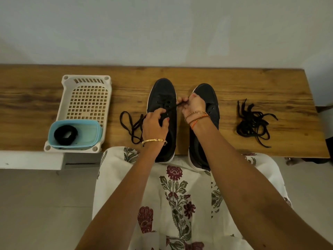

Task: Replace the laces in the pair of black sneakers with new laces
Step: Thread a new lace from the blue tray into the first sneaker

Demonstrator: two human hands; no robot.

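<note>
Nearest, the person's lap in a flowered cloth sits against the near edge of the wooden table. Both heels of the black sneakers overhang that edge. The left hand rests on the left sneaker, fingers curled over the lace at the eyelets, whose loose end trails left on the wood. The right hand, just beyond, pinches the other run of the same lace between the two shoes, above the right sneaker, which looks unlaced as far as its visible eyelets show.

To do this well, I judge the left hand should pin the shoe and the crossed lace while the right feeds the tip squarely into the next eyelet and draws both sides even, flat and untwisted.

To the right lies a tangled pile of laces, well apart. To the left a white basket holds a blue tub with a black coil inside. Beyond the table stands a plain pale wall.
</note>
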